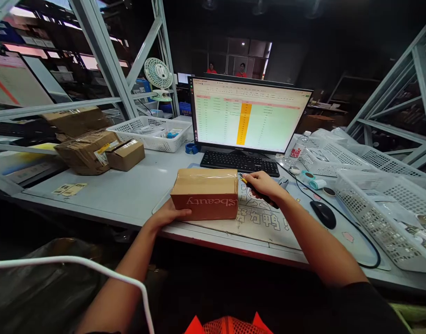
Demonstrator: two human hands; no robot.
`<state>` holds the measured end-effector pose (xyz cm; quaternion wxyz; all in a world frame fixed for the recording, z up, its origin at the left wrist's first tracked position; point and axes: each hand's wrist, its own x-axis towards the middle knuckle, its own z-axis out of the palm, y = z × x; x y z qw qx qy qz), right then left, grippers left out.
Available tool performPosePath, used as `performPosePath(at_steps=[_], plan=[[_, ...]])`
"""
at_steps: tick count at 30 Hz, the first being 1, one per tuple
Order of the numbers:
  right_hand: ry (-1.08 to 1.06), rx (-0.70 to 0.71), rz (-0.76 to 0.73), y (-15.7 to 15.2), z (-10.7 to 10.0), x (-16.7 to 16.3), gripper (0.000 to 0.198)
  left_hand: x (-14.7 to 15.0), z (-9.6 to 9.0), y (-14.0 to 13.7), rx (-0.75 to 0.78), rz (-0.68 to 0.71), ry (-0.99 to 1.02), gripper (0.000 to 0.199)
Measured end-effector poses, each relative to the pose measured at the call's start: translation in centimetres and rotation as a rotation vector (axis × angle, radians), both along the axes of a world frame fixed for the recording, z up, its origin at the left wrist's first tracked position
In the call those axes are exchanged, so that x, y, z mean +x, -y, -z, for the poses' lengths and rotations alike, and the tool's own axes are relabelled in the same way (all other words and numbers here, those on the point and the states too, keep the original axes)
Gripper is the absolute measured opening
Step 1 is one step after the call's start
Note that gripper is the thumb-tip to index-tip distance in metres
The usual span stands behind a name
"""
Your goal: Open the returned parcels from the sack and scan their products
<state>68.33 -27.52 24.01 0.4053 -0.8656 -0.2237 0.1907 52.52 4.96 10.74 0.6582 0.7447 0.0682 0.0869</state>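
Observation:
A taped cardboard box [206, 192] with "Sbeauty" printed on its near side sits on the mat at the front of the desk. My left hand [167, 214] grips its lower left corner, thumb along the near side and the other fingers mostly hidden. Closed around a black and yellow utility knife [258, 191], my right hand [263, 183] is at the box's right end. The blade end of the knife is at the upper right edge of the box, where clear tape wraps over. Whether the blade touches the tape I cannot tell.
Behind the box stand a keyboard [239, 161] and a monitor [249, 116]. A mouse [323, 214] and white baskets [376, 232] are on the right, with a bottle [300, 146]. Leftward are more cartons [125, 154], a white basket [157, 144] and a fan [158, 74].

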Motion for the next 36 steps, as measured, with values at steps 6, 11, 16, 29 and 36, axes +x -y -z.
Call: performPosePath(at_steps=[6,11,16,29,36], plan=[[0.089,-0.084,-0.041,0.4,-1.3,-1.4,0.046,0.1,0.3,-0.3,0.074,-0.007,0.002,0.097],[0.07,-0.096,-0.067,1.1,-2.0,-4.0,0.047,0.6,0.3,-0.1,0.123,0.005,0.043,0.1],[0.025,-0.062,-0.257,0.8,-0.8,-7.3,0.05,1.9,-0.2,1.2,0.095,-0.098,0.228,0.113],[0.108,0.026,0.037,-0.1,-0.3,-1.0,0.038,-0.6,-1.1,0.3,0.064,-0.015,0.057,0.109],[0.072,0.059,0.005,-0.7,0.9,-3.7,0.042,-0.5,-1.0,0.7,0.083,-0.034,0.076,0.11]])
